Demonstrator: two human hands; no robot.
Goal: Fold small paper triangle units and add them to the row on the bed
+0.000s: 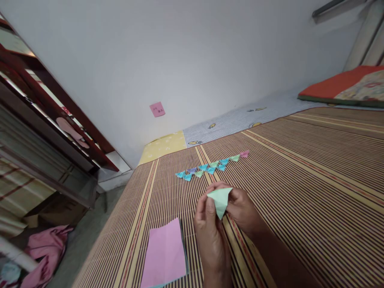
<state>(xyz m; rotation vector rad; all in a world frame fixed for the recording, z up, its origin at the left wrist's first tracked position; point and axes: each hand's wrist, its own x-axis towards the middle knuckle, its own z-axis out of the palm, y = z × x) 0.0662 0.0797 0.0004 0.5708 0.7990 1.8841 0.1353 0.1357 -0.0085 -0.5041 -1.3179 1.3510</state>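
Note:
Both hands meet over a striped mat (pixel 300 180) and pinch a light green folded paper (pixel 220 199) shaped like a pointed triangle. My left hand (pixel 210 228) grips its left side with thumb and fingers closed. My right hand (pixel 241 208) holds the right side, fingers curled behind the paper. Just beyond the hands lies a row of several small folded paper triangles (pixel 210 168) in blue, green and pink. A pink sheet of paper (pixel 166 254) lies flat on the mat to the left of my left wrist.
A white wall (pixel 192 60) with a pink sticky note (pixel 157 109) stands behind the mat. Dark wooden furniture (pixel 45 120) is at the left, with pink cloth (pixel 45 248) on the floor below. An orange cushion (pixel 345 86) lies at the far right.

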